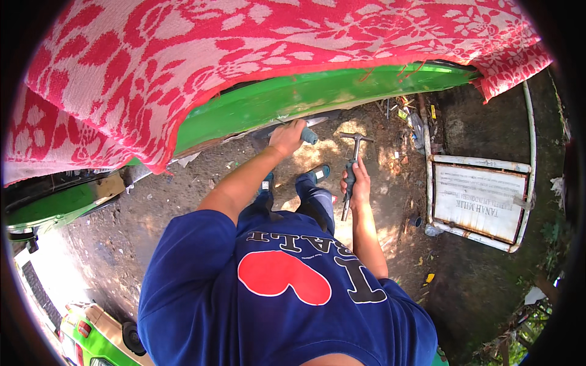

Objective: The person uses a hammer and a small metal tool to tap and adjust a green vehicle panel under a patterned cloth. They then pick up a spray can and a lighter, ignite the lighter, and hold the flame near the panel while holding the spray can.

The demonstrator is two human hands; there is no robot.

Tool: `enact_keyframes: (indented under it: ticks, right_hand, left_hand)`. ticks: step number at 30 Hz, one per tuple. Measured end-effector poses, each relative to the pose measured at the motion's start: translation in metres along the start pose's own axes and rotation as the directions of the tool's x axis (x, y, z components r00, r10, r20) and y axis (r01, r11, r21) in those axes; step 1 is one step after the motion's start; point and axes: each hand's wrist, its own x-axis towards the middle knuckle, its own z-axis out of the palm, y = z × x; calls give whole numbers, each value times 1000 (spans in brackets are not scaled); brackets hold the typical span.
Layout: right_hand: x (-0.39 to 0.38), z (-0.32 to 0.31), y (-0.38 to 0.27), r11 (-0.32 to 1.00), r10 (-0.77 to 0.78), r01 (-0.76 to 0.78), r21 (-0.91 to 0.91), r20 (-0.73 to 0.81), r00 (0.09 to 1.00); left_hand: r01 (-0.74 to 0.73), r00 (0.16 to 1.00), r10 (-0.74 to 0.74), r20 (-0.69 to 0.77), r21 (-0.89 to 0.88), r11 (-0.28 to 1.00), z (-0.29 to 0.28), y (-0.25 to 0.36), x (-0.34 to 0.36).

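Observation:
My left hand is closed around a tool with a teal handle that sticks out on its right side. The rest of that tool is mostly hidden by my fingers, so its kind is unclear. The hand is close to the lower edge of a green vehicle panel. In my right hand is a hammer with a narrow metal head and a dark grip. Its head points away from me, apart from the panel, and the handle's end extends below my fist.
A red-and-white floral cloth drapes over the green vehicle. To the right, a white sign in a rusty pipe frame stands near litter on the dirt ground. Another green vehicle is behind at lower left. My shoes stand below the panel.

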Motion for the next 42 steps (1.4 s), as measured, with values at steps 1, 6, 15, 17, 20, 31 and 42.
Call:
enact_keyframes:
  ticks: [1,6,15,17,20,31,42]
  right_hand:
    - [-2,2,0,1000,5,-5,-8,-13,1000]
    - [-10,8,-1,999,-5,5,-44,-2,1000]
    - [-28,64,-14,795,-237,285,-536,158,959]
    - [-35,87,-15,750,-360,415,-516,209,909]
    - [-27,92,-1,583,-534,607,-541,308,788]
    - [-23,84,11,542,-316,417,-730,283,905]
    - [-23,82,-1,724,-288,336,-603,179,941]
  left_hand:
    - [0,1000,0,-8,-7,1000,0,-1,0]
    - [29,997,-33,-67,-61,998,2,-4,-1]
    - [202,943,-266,-199,-292,935,-19,-9,7]
    - [173,937,-248,-244,-293,940,-21,-13,5]
    - [153,948,-227,-225,-304,940,-22,-14,4]
    - [250,938,-301,-170,-270,930,7,-74,-62]
    - [-53,949,-61,-310,-345,937,-4,-40,-58]
